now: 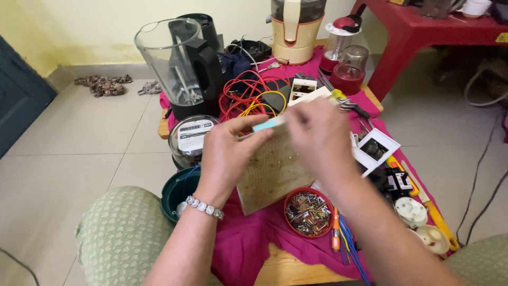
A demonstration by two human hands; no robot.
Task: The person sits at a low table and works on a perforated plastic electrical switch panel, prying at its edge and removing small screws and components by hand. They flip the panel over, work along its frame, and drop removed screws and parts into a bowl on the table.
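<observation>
My left hand [227, 151] and my right hand [320, 135] both hold a tan perforated board [270, 175] upright over a low table draped in magenta cloth [238, 243]. Between the fingertips of the two hands, at the board's top edge, sits a small pale blue piece [267, 124]. The right hand is blurred. A beaded bracelet [203, 207] circles my left wrist. Just below the board stands a red round dish [308, 213] filled with several small metal parts.
Blender jars [174, 63], a cream appliance base [293, 29], a tangle of red and yellow wires [246, 98], a round meter [191, 137], a green bowl [177, 193], white sockets [410, 212], screwdrivers [335, 233] and a red plastic table [423, 32] surround the work spot. My knees flank the table.
</observation>
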